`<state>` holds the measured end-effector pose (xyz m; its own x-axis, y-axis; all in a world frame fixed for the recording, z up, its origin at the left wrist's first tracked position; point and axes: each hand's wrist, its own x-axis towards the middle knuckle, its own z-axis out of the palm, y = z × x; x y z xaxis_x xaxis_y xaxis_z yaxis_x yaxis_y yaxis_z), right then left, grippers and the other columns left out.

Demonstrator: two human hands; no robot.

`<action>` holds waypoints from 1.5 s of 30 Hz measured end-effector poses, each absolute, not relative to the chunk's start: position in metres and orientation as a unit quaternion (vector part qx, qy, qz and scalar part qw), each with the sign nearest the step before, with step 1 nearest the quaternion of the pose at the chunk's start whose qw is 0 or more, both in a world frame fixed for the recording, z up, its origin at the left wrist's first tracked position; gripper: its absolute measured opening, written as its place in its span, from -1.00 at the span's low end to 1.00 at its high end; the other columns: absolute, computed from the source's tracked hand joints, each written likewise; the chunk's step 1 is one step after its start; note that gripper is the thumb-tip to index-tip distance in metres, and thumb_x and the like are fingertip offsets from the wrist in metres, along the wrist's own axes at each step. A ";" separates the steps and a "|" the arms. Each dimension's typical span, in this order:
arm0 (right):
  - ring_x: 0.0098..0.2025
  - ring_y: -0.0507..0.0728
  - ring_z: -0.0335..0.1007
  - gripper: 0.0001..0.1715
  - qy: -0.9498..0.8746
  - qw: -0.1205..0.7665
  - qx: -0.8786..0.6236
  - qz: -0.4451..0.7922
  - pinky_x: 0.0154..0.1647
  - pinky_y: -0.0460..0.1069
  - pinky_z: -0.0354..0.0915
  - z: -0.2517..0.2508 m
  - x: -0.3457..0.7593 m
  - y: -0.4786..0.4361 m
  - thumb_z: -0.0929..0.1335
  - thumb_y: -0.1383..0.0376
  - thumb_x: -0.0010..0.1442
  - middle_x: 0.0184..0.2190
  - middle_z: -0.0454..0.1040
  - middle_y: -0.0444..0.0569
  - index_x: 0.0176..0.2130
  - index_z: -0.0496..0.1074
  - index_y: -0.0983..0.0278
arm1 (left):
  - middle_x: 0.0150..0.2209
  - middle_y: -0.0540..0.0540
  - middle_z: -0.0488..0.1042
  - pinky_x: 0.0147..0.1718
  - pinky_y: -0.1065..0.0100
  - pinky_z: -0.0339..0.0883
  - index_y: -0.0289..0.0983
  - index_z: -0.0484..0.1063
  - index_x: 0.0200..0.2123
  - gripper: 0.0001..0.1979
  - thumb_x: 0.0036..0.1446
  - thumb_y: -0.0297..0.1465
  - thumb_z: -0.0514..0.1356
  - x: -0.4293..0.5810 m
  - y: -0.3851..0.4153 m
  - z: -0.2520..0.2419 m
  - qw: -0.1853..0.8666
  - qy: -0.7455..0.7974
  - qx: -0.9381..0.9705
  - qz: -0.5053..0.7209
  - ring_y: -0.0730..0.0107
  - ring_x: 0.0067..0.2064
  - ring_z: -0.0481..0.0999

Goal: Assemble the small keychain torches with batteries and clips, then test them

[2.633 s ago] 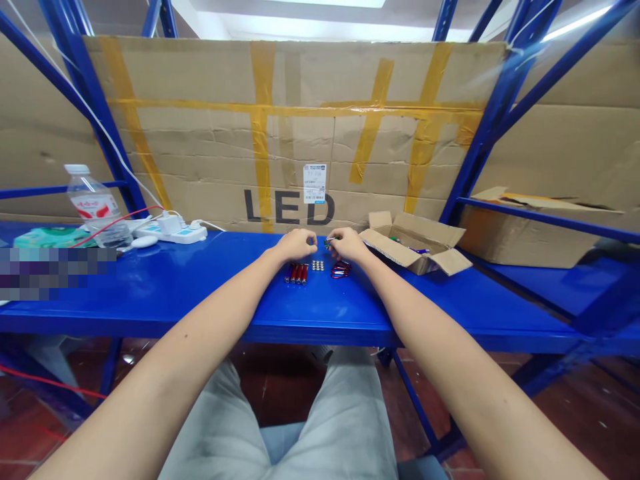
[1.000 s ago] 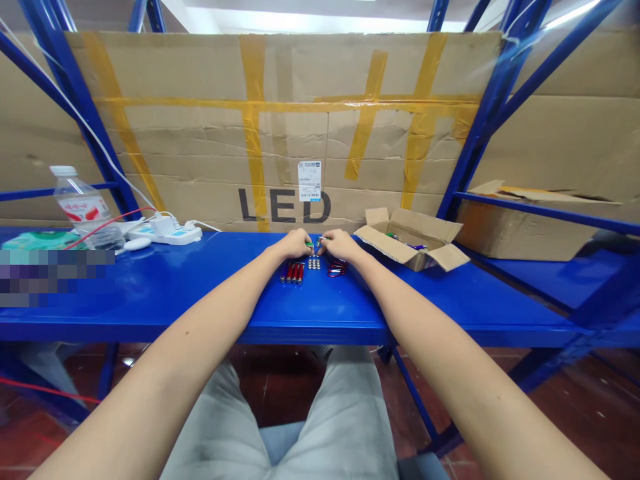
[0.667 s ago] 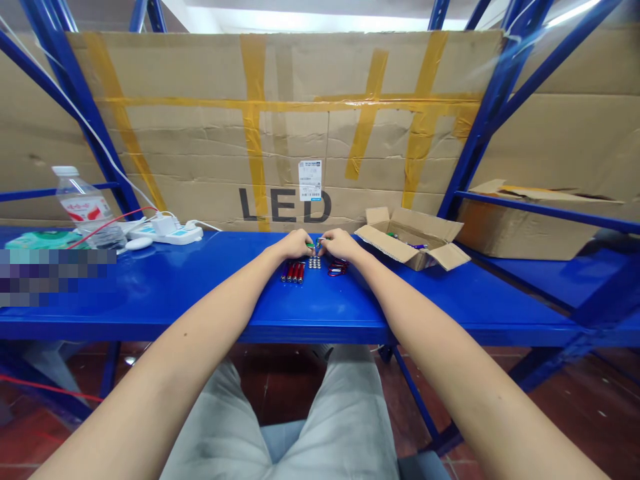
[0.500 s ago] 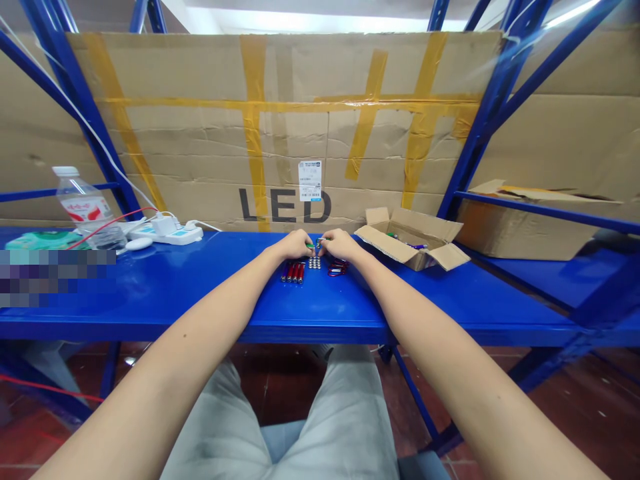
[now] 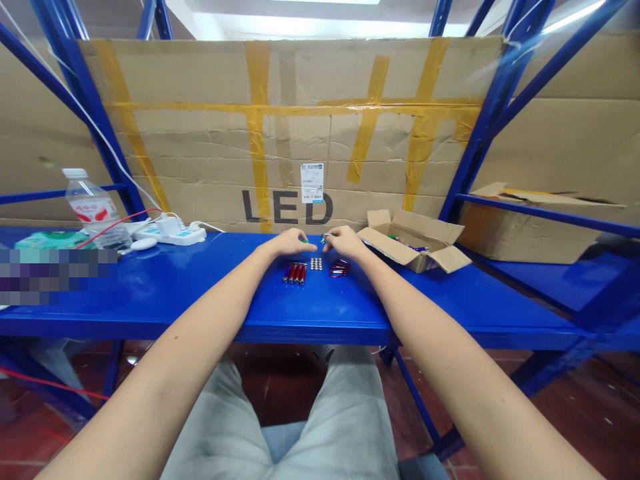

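Over the far half of the blue table [image 5: 215, 283], my left hand [image 5: 291, 241] is closed on a small green tube [image 5: 305, 241], mostly covered by the fingers. Just right of it, my right hand [image 5: 344, 241] pinches a small shiny metal-ended piece [image 5: 323, 239]; its exact kind is too small to tell. Between and below the hands lie several round silver button cells [image 5: 316, 264] in neat rows. Several short red metal tubes [image 5: 297, 273], with a purple-blue one at their left end, sit below my left hand. Red carabiner clips [image 5: 339, 269] lie below my right hand.
An open cardboard box [image 5: 417, 240] with small coloured items stands right of my hands. At the left are a plastic bottle [image 5: 95, 210], a white power strip [image 5: 170, 232] and a teal packet [image 5: 53, 241]. A large cardboard panel [image 5: 200, 160] closes off the back.
My hands have moved apart, the left one shifting left with the green tube. The button cells now show more fully between them. The view has shifted slightly.
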<state>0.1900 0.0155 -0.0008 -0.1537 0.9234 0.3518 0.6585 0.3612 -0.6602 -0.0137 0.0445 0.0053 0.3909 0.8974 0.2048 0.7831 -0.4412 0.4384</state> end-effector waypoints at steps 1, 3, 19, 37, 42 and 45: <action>-0.32 0.05 0.49 -0.70 -0.733 0.378 -0.536 0.181 -0.21 -0.12 0.27 -0.001 0.192 0.017 0.29 0.35 0.27 -0.42 0.64 0.01 -0.41 0.56 0.33 | -0.10 -0.24 0.59 -0.26 0.36 0.33 -0.34 0.49 -0.10 -0.46 -0.02 -0.05 0.29 -0.019 0.044 0.007 0.121 0.535 0.811 0.204 0.19 -0.15 0.53; -0.32 0.06 0.50 -0.71 -0.723 0.390 -0.539 0.185 -0.19 -0.11 0.28 -0.002 0.195 0.021 0.30 0.34 0.28 -0.43 0.63 0.01 -0.41 0.55 0.33 | -0.04 -0.30 0.57 -0.24 0.36 0.34 -0.35 0.44 -0.03 -0.52 0.09 -0.13 0.22 -0.030 0.043 0.010 0.084 0.571 0.798 0.174 0.17 -0.11 0.55; -0.44 0.04 0.41 -0.71 -0.738 0.350 -0.558 0.147 -0.34 -0.10 0.22 -0.002 0.197 0.019 0.29 0.31 0.22 -0.48 0.60 -0.03 -0.42 0.56 0.32 | -0.43 -0.12 0.57 -0.34 0.40 0.31 -0.29 0.49 -0.40 -0.88 -0.12 -0.45 0.24 -0.055 0.045 0.021 0.085 0.617 0.782 0.037 0.30 -0.36 0.53; -0.46 0.05 0.40 -0.74 -0.743 0.335 -0.561 0.141 -0.38 -0.09 0.21 -0.002 0.195 0.016 0.30 0.35 0.24 -0.52 0.58 -0.03 -0.42 0.53 0.32 | -0.54 -0.02 0.51 -0.48 0.37 0.35 -0.24 0.52 -0.36 -0.78 -0.18 -0.47 0.35 -0.065 0.038 0.028 0.222 0.589 0.772 0.089 0.37 -0.53 0.46; -0.46 0.05 0.41 -0.72 -0.748 0.330 -0.559 0.136 -0.38 -0.09 0.22 -0.001 0.194 0.014 0.30 0.36 0.24 -0.53 0.57 -0.03 -0.47 0.50 0.31 | -0.48 -0.07 0.56 -0.43 0.33 0.45 -0.25 0.46 -0.43 -0.72 -0.30 -0.44 0.43 -0.070 0.028 0.034 0.376 0.560 0.736 0.043 0.32 -0.49 0.54; -0.46 0.06 0.41 -0.70 -0.749 0.328 -0.558 0.140 -0.38 -0.09 0.22 -0.001 0.194 0.013 0.29 0.38 0.23 -0.54 0.57 -0.03 -0.50 0.47 0.30 | -0.47 -0.09 0.56 -0.41 0.33 0.48 -0.26 0.48 -0.44 -0.73 -0.30 -0.42 0.43 -0.072 0.019 0.038 0.418 0.543 0.728 0.030 0.28 -0.43 0.57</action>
